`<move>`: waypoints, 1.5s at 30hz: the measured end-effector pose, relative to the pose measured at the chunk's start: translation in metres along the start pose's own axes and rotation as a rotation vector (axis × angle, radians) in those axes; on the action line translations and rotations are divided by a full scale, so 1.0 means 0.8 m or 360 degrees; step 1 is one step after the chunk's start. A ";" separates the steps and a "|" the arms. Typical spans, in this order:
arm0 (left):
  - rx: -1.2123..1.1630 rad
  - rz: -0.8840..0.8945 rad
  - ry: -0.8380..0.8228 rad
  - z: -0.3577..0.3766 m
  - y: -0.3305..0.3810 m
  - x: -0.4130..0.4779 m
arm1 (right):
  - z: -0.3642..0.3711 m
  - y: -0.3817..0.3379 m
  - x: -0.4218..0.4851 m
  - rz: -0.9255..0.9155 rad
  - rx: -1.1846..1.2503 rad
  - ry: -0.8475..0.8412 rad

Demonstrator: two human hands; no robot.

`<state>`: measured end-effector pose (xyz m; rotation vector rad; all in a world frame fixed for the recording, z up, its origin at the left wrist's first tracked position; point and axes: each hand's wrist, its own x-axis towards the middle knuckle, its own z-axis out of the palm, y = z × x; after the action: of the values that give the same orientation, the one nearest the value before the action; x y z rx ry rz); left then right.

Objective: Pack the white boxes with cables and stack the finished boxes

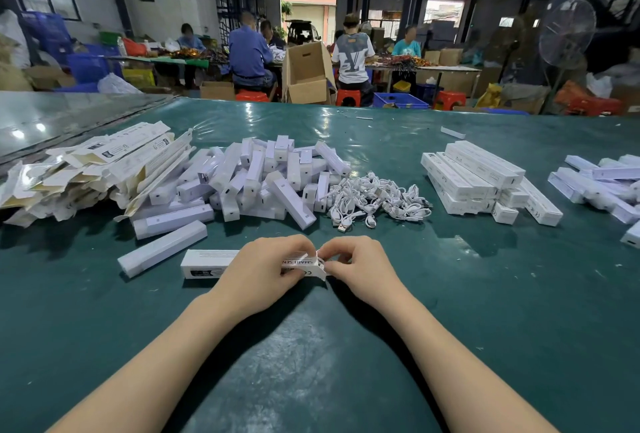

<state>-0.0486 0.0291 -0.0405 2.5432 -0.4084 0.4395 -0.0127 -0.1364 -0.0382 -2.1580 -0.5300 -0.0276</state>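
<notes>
Holds the white box (207,262) flat on the counter (311,363) at 6 o'clock, with the cable pile (377,198) near at 1 o'clock. Wraps the left grip (263,269) round its middle and pinches the end flap (321,264) with the right grip (360,266). Probably light, thin card, easily creased: best to squeeze the long sides gently and fold the flap by its edge.

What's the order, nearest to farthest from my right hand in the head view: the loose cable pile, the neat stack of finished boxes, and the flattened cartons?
1. Cable pile: just beyond the right hand, slightly to its right.
2. Stack of finished boxes: farther back, on the right side.
3. Flattened cartons: far off on the left side.
</notes>
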 end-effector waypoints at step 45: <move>0.0233 -0.0035 0.0077 0.012 0.004 0.008 | 0.003 0.003 0.002 0.0000 -0.0256 -0.0239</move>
<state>-0.0419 0.0201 -0.0443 2.6695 -0.3416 0.5397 -0.0103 -0.1355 -0.0412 -2.3292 -0.6326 0.0953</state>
